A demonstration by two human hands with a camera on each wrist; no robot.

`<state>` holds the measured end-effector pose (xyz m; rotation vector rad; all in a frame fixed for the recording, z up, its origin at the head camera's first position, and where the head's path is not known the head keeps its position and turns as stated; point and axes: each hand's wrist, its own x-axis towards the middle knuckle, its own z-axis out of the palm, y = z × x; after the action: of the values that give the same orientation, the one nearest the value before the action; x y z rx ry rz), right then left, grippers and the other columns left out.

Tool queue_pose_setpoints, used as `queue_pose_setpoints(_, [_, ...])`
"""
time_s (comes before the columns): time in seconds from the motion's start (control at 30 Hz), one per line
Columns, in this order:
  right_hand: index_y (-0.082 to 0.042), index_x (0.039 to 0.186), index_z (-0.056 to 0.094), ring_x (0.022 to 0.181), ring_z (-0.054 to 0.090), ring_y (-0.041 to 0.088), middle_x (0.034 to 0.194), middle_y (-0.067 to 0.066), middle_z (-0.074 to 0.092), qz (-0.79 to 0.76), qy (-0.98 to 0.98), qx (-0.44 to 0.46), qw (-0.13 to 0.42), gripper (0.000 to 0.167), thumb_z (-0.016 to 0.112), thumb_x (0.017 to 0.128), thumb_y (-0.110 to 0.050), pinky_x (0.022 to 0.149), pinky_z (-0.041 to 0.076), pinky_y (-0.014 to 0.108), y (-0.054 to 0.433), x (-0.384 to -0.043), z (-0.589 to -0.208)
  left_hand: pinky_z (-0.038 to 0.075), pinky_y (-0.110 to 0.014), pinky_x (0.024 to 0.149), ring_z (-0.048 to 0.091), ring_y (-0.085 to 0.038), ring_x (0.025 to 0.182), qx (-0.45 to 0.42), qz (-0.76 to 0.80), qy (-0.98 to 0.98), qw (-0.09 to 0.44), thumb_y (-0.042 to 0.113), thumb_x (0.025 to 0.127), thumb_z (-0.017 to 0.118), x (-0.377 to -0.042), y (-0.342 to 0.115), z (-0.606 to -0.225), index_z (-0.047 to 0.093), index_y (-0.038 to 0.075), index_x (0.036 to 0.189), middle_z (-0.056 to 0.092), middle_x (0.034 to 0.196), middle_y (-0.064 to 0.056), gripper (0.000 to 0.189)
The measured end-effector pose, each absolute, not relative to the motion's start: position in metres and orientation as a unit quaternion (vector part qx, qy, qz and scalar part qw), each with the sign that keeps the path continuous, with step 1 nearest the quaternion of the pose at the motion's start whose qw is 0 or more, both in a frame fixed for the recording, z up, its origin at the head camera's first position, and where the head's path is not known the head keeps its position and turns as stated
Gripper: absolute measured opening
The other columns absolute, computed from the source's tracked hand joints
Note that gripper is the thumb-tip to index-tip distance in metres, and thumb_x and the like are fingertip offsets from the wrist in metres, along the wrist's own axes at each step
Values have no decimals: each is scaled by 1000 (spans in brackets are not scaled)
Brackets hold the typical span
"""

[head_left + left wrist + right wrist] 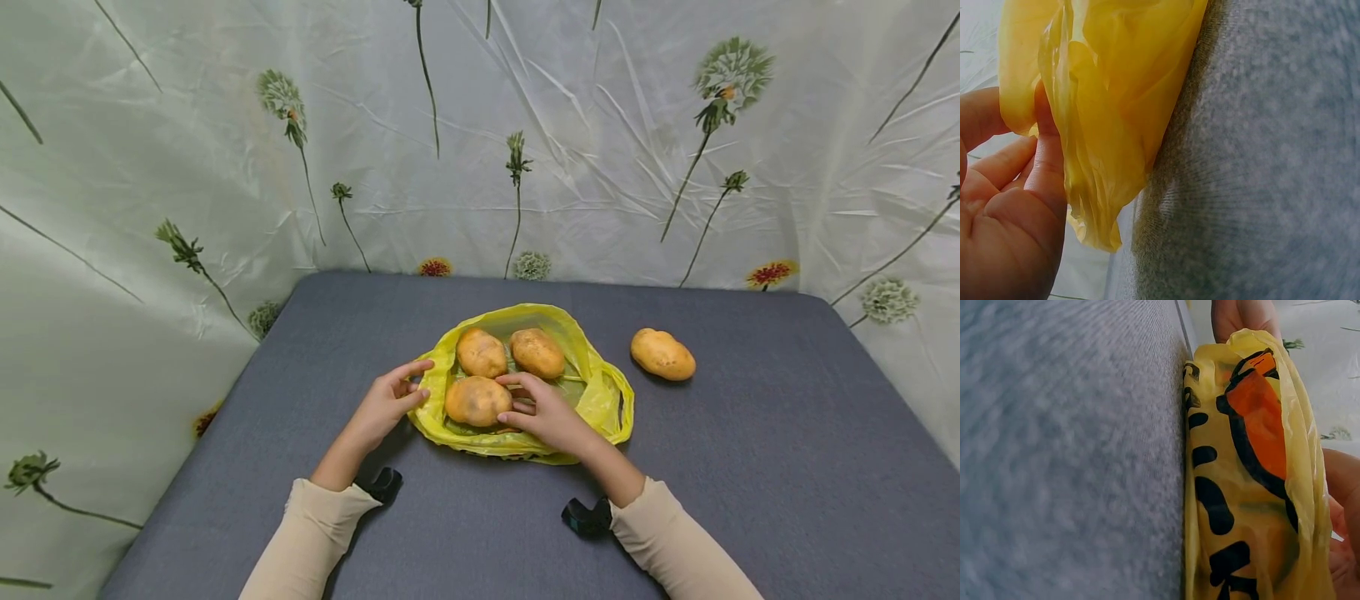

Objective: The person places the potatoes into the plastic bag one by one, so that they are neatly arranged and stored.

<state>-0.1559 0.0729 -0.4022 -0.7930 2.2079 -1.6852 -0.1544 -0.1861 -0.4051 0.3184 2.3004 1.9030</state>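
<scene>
A yellow plastic bag (pixel 600 400) lies with its mouth spread wide on the grey table. Three potatoes are inside it: one at the back left (pixel 482 353), one at the back right (pixel 537 353) and one at the front (pixel 478 402). My left hand (pixel 384 408) pinches the bag's left rim; in the left wrist view the yellow film (pixel 1116 81) passes between thumb and finger. With thumb and fingers, my right hand (pixel 551 415) holds the right end of the front potato. In the right wrist view the bag's printed side (pixel 1241 475) hides that potato.
Another potato (pixel 663 354) lies on the table, right of the bag. Behind and to the left hangs a pale curtain (pixel 600 167) with a flower print. Black wrist devices (pixel 587 517) sit below both wrists, close to the grey tabletop (pixel 787 467).
</scene>
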Motion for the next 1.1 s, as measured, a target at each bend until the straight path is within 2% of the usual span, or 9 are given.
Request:
queue_pose_setpoints(0.17, [7,122,43,112,45,36,126,23,42,-563,764,-273,159,45,61,82,3,87,41,39,72,-155,-401,39,-19,59,45,-8,69,106,637,761,70,-9,85,52,-155,-186,-406,41,-12,126,45,103,-27,43])
queue_pose_setpoints(0.37, [8,121,44,111,46,36,123,23,45,-548,773,-283,150,42,61,83,1,89,38,45,72,-155,-400,40,-18,60,46,-8,70,104,642,756,70,-10,85,52,-154,-186,-406,41,-12,126,45,105,-28,43])
queue_pose_setpoints(0.63, [5,121,46,114,44,35,122,19,47,-549,777,-286,110,42,61,85,-7,93,35,44,76,-166,-417,39,-19,59,44,-8,69,104,631,766,66,-9,85,52,-155,-186,-407,41,-12,126,45,102,-25,42])
queue_pose_setpoints(0.87, [3,122,48,111,46,33,119,19,50,-552,776,-297,69,43,62,86,-16,93,37,37,82,-168,-414,39,-19,58,44,-9,69,101,632,765,70,-9,85,52,-154,-186,-405,42,-12,126,45,98,-25,42])
queue_pose_setpoints(1.0, [1,121,50,111,47,30,118,17,52,-550,782,-290,39,40,62,85,-14,92,37,33,88,-166,-407,38,-19,58,44,-9,68,101,632,765,70,-9,85,53,-154,-186,-405,42,-11,126,45,94,-25,42])
queue_pose_setpoints(1.1, [3,118,51,109,50,29,116,16,53,-551,785,-284,9,37,62,84,-7,90,39,36,92,-163,-397,38,-20,57,44,-9,67,101,632,765,69,-8,85,52,-155,-186,-406,42,-11,126,45,95,-25,42])
